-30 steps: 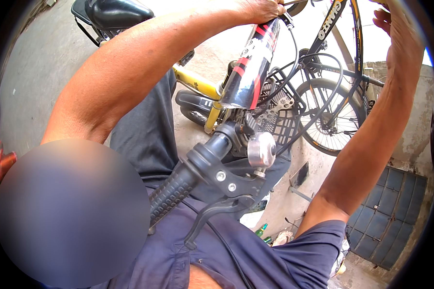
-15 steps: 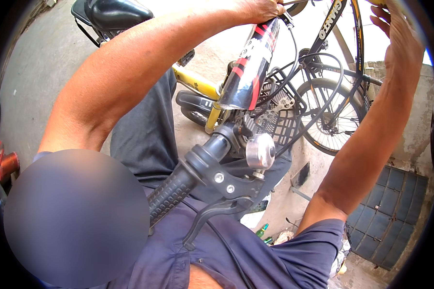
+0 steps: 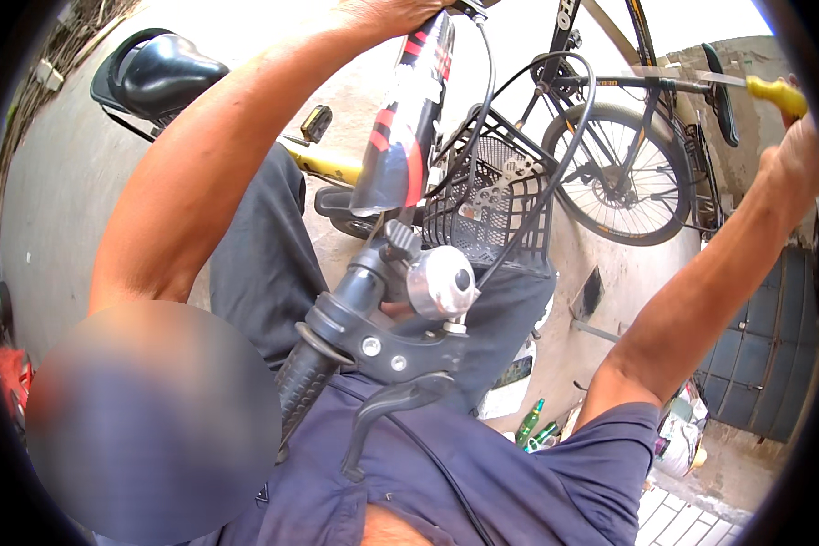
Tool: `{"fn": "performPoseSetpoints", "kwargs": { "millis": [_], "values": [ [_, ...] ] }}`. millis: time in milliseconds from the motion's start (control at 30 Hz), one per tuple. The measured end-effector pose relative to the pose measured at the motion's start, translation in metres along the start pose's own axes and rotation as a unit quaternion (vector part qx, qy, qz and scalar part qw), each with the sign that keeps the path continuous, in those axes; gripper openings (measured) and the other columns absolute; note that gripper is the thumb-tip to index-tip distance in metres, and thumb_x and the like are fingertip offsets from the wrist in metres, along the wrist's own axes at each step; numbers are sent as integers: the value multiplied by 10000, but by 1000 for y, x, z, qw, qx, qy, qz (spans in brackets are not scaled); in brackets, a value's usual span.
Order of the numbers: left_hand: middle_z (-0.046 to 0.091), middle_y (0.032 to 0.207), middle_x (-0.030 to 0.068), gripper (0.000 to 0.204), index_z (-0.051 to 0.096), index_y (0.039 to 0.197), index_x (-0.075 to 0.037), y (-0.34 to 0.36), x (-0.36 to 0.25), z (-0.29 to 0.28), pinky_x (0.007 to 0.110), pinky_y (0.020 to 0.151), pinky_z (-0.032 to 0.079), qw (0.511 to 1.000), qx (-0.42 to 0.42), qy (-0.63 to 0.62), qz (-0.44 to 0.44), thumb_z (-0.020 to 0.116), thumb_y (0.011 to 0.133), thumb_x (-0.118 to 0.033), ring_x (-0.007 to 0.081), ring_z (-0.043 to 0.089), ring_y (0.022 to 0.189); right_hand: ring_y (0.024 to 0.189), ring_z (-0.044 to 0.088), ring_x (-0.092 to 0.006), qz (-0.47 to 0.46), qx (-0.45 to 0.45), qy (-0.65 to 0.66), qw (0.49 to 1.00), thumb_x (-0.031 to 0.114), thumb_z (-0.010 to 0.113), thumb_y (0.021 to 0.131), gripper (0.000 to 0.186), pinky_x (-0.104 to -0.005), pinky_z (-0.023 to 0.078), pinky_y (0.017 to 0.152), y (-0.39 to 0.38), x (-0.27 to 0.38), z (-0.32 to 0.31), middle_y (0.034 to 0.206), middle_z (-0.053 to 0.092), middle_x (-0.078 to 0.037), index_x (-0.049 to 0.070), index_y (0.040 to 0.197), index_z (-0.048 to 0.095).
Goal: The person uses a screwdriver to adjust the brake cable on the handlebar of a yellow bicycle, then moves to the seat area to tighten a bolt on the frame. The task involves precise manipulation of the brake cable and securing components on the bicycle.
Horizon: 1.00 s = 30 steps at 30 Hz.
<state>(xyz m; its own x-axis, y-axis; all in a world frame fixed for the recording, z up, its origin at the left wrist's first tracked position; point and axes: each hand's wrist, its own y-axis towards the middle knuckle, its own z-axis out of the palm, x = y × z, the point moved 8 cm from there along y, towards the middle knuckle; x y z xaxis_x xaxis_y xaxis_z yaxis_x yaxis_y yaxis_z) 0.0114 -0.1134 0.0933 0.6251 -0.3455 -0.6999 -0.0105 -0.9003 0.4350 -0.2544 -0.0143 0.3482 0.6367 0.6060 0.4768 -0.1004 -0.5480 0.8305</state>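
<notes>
Black basket point(image 3: 508, 260), bottles point(image 3: 530, 423), right hand point(image 3: 803, 150) gripping tool point(image 3: 775, 93)

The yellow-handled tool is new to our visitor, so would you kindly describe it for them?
Follow the right forearm up to the right hand, near the picture's upper right edge. It holds the tool, whose bright yellow handle sets it apart from the black bicycle saddle beside it.

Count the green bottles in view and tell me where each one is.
2. One green bottle is below and right of the picture's centre, beyond the person's shirt; the other bottle is just right of it, slightly lower. More may be hidden behind the shirt.
</notes>
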Motion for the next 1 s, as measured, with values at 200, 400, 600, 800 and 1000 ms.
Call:
{"fn": "performPoseSetpoints", "kwargs": {
  "millis": [200, 400, 600, 800, 1000],
  "values": [
    [729, 935, 197, 276, 773, 996, -50, 1, -5, 0, 431, 868, 536, 998, -16, -6, 58, 611, 950, -269, 335, 706, 920, 739, 660, -74, 14, 257, -137, 956, 182, 760, 916, 301, -239, 542, 652, -81, -67, 19, 821, 700, -13, 107, 1205, 728],
    [723, 937, 191, 270, 768, 976, -39, 5, -2, 2, 425, 871, 531, 998, -2, 10, 60, 613, 943, -258, 336, 697, 942, 750, 718, -268, -32, 580, -181, 794, 65, 674, 874, 388, -380, 581, 700, -238, -116, 77, 867, 711, -178, 53, 1262, 692],
    [710, 979, 185, 261, 765, 969, -44, 4, -5, 0, 410, 874, 526, 995, -26, 1, 97, 621, 938, -259, 330, 680, 956, 856, 716, -375, -53, 639, -252, 724, 57, 588, 870, 392, -480, 560, 786, -295, -161, 96, 866, 720, -191, 79, 1255, 660],
    [713, 964, 188, 261, 769, 975, -50, 4, -1, -1, 412, 865, 527, 999, -5, 4, 53, 628, 934, -266, 324, 688, 953, 832, 709, -397, -59, 622, -288, 726, 32, 583, 840, 95, -503, 559, 756, -312, -182, 98, 795, 694, -219, 17, 924, 624],
    [716, 938, 186, 280, 776, 1004, -62, 3, -3, -4, 414, 855, 532, 996, -28, 17, 83, 635, 939, -295, 321, 696, 915, 883, 677, -428, -28, 690, -276, 669, 42, 657, 809, 226, -511, 540, 791, -308, -168, 82, 881, 686, -222, 36, 1031, 613]
  ]
}}
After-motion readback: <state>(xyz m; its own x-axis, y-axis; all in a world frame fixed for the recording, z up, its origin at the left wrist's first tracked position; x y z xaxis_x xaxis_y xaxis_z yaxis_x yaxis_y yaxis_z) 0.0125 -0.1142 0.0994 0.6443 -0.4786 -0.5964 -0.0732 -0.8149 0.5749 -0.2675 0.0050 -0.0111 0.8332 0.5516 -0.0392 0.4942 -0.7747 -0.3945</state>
